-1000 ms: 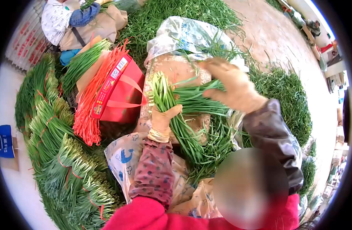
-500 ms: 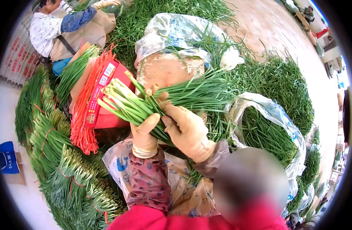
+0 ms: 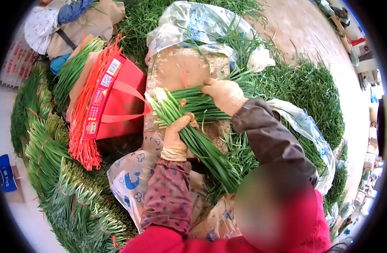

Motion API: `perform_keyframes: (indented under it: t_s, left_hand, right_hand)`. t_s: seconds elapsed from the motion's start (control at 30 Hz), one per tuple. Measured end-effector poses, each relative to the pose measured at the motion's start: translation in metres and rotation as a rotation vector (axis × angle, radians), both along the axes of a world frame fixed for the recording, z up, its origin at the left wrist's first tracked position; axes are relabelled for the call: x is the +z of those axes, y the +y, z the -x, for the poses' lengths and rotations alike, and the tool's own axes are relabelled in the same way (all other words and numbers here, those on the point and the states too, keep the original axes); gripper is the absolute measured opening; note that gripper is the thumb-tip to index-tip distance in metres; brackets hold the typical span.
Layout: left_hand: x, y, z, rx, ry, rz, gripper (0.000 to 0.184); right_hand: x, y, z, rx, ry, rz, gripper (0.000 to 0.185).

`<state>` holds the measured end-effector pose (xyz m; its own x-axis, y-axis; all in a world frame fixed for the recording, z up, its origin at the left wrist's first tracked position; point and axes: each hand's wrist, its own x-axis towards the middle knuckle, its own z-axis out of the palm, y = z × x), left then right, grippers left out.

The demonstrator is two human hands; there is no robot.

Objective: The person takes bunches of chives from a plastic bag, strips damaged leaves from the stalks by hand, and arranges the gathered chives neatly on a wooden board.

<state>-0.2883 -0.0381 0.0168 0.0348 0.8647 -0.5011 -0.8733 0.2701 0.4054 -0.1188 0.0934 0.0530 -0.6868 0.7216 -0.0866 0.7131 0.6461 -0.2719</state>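
My left hand [image 3: 175,139], in a pale glove with worn fingertips, is wrapped round a bunch of garlic chives [image 3: 202,145]. The pale stem ends point up and left, and the green leaves hang down to the right. Across the wooden board [image 3: 170,69] lies a second pile of garlic chives [image 3: 193,96], partly behind the held bunch. My right hand [image 3: 225,95], gloved too, has its fingers closed at the leaves of that pile. The fingertips' undersides are hidden.
Left of the board stands a red box [image 3: 122,99] with red ties [image 3: 86,122] over its side. Tied chive bundles [image 3: 71,181] are stacked at far left. Plastic bags [image 3: 202,21] and loose chives [image 3: 311,101] lie behind and to the right. A co-worker's sleeve [image 3: 73,10] shows at top left.
My right hand has left the held bunch and moved up and right to the chives on the board. My left hand still holds its bunch, whose leaves now hang lower right.
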Motion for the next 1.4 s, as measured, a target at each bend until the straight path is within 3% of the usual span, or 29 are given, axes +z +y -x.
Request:
perform_keyframes:
  t_s: [0.1,0.27,0.43,0.53,0.6,0.67,0.73,0.83,0.9,0.97,1.03,1.1,1.17,1.2,1.27,1.3,1.33,1.37,1.4]
  left_hand:
    - [-0.003,0.008,-0.003,-0.067,0.004,-0.015,0.059]
    - [-0.025,0.028,-0.006,-0.028,0.010,-0.085,0.051]
    - [-0.052,0.042,-0.008,-0.011,-0.044,-0.035,0.052]
    - [-0.064,0.048,-0.008,-0.101,0.155,0.122,0.026]
    - [-0.089,0.054,-0.004,-0.116,0.031,0.236,0.028]
    - [-0.085,0.053,-0.005,-0.084,-0.024,0.292,0.029]
    - [-0.065,0.047,-0.005,-0.128,0.235,0.103,0.032]
    - [-0.054,0.051,-0.009,-0.115,0.271,0.070,0.036]
    - [-0.046,0.056,-0.013,-0.060,0.245,0.116,0.033]
    - [-0.051,0.058,-0.012,-0.082,0.241,0.179,0.033]
    - [-0.052,0.057,-0.011,-0.070,0.209,0.166,0.033]
    - [-0.039,0.048,-0.006,-0.095,0.120,0.166,0.029]
    - [-0.030,0.038,0.002,-0.125,0.200,0.056,0.040]
    - [-0.021,0.032,0.004,-0.137,0.236,-0.040,0.034]
    - [-0.013,0.019,0.005,-0.138,0.255,-0.138,0.027]
    - [-0.014,0.015,0.006,-0.159,0.215,-0.210,0.024]
    - [-0.012,0.014,0.008,-0.163,0.194,-0.203,0.025]
    - [-0.008,0.010,0.012,-0.165,0.172,-0.192,0.026]
    - [-0.004,0.006,0.018,-0.199,0.029,-0.148,0.035]
  right_hand:
    - [-0.008,0.011,0.016,0.033,-0.281,0.023,0.031]
    - [-0.019,0.020,0.026,0.112,-0.466,-0.018,0.019]
    - [-0.003,0.013,0.024,0.176,-0.325,-0.156,0.016]
    - [0.020,0.002,0.036,0.135,-0.424,0.143,0.020]
    - [0.026,-0.003,0.045,0.088,-0.393,0.326,0.024]
    - [0.071,0.001,0.049,-0.006,-0.376,0.513,0.023]
    - [0.090,0.018,0.043,-0.168,-0.429,0.360,0.023]
    - [0.107,0.018,-0.010,-0.206,-0.204,-0.187,0.029]
    - [0.107,-0.010,-0.022,-0.205,-0.134,-0.145,0.032]
    - [0.112,-0.054,-0.009,-0.091,-0.143,0.222,0.031]
    - [0.094,-0.094,0.005,0.017,-0.332,0.246,0.018]
    - [0.056,-0.122,0.007,-0.113,-0.304,0.191,0.012]
    - [0.067,-0.138,0.015,-0.145,-0.317,0.352,0.013]
    - [0.078,-0.152,0.016,-0.114,-0.208,0.393,0.013]
    - [0.095,-0.176,0.031,-0.033,-0.182,0.547,0.013]
    - [0.092,-0.189,0.037,0.203,-0.241,0.562,0.015]
    - [0.093,-0.206,0.043,0.360,-0.317,0.659,0.016]
    - [0.058,-0.245,0.043,0.433,-0.249,0.593,0.012]
    - [0.064,-0.249,0.033,0.468,-0.272,0.683,0.018]
